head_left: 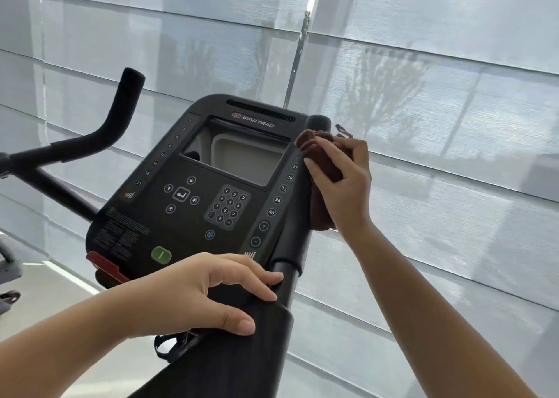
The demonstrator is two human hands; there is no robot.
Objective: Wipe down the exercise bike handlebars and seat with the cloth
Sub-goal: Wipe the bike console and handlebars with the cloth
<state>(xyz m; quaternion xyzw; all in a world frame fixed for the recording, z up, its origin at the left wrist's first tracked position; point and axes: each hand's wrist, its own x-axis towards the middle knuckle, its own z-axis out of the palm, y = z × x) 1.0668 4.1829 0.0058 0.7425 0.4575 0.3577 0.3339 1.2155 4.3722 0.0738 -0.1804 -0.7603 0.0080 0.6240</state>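
A dark brown cloth [314, 146] is wrapped round the upper part of the bike's right handlebar [295, 240], just below its rounded tip. My right hand [344, 186] grips the cloth and the bar together. My left hand [208, 292] rests on the black frame below the console, fingers loosely bent over its top and touching the base of the right bar. The left handlebar [118, 116] curves up at the left, bare. The seat is out of view.
The black console [211, 186] with screen, keypad and a green button sits between the bars, close to both hands. Pale window blinds [423, 95] fill the background. Part of another machine [7, 264] shows at the far left over a light floor.
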